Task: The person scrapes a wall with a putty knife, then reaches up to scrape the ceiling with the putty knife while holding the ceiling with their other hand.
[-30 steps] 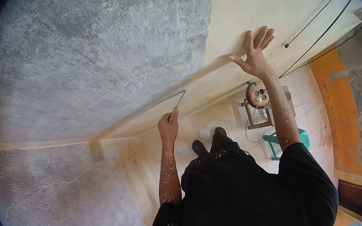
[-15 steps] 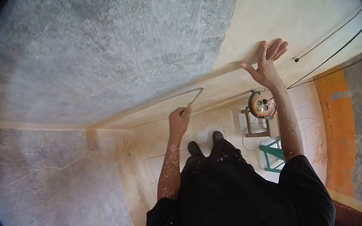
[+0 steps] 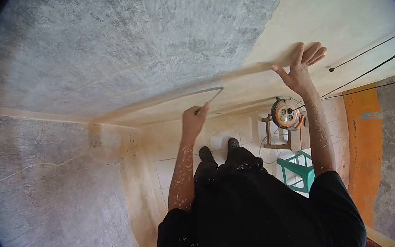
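My left hand (image 3: 194, 123) is closed around the handle of a thin scraper (image 3: 214, 94), whose full shape is hard to make out. Its far end meets the wall (image 3: 237, 86) just below a grey, stripped-looking area (image 3: 162, 39). To the right, my right hand (image 3: 300, 69) is spread against the cream-coloured part of the wall, fingers apart and holding nothing. Pale flakes cling to both forearms.
Below my right hand, an orange-rimmed cable reel (image 3: 286, 113) rests on a wooden stool (image 3: 277, 146). A green plastic stool (image 3: 302, 172) stands nearer me. Black cables (image 3: 369, 73) run rightward. A side wall (image 3: 53, 190) rises at left.
My left hand and the scraper have moved slightly up the wall. My right hand stays flat on the wall, appearing farther right as the view shifts.
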Tool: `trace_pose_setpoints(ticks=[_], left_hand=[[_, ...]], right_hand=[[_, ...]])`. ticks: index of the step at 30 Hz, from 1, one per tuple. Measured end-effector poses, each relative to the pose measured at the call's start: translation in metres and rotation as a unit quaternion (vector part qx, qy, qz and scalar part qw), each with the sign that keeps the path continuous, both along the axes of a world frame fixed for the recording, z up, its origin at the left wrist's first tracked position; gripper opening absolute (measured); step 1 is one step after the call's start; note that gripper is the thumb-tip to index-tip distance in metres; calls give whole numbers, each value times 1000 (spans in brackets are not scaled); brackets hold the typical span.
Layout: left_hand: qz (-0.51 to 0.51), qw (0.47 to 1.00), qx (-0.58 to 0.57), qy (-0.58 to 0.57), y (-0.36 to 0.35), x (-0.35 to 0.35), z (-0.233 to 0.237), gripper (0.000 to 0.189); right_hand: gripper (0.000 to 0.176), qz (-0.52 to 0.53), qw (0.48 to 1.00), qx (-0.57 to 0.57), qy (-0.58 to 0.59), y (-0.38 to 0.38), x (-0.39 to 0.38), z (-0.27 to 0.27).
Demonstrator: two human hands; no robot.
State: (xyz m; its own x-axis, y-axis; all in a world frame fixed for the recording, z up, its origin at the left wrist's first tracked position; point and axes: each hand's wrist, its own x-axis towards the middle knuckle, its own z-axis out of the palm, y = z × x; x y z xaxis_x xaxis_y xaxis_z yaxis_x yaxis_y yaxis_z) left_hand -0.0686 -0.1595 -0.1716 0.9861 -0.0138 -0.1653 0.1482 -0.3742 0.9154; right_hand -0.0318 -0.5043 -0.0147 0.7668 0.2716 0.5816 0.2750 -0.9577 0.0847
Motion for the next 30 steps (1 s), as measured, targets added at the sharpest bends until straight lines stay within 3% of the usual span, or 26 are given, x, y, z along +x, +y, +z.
trace_pose_setpoints(ticks=[3,6,11,14,17,19,22,23,26,30], left_hand=[[-9,1000,9,2,-4,2,6,47],[-3,995,19,98,26,8,22,50],[-21,999,-30,-26,-6,9,-7,47],[-43,992,13,119,33,20,30,44],[-17,999,29,-7,-19,13,21,45],[-10,998,30,-48,-17,15,14,48],[3,994,48,102,20,16,36,49],[-30,998,56,14,13,18,19,50],[-13,999,33,21,-24,10,10,49],[2,997,47,60,15,15,23,52]], right_hand=[[117,9,1000,-1,-2,-4,3,2],[117,29,999,18,-12,-5,5,-4],[118,23,1000,13,-3,-8,4,-4],[117,31,999,23,-3,-8,5,-4],[115,33,999,31,-3,-7,2,-6],[115,36,999,27,-1,-9,4,-5],[118,19,1000,-18,15,-7,1,1],[118,17,1000,-12,12,-7,1,3],[116,28,1000,1,12,-4,0,1],[113,47,999,27,0,-5,7,-1]])
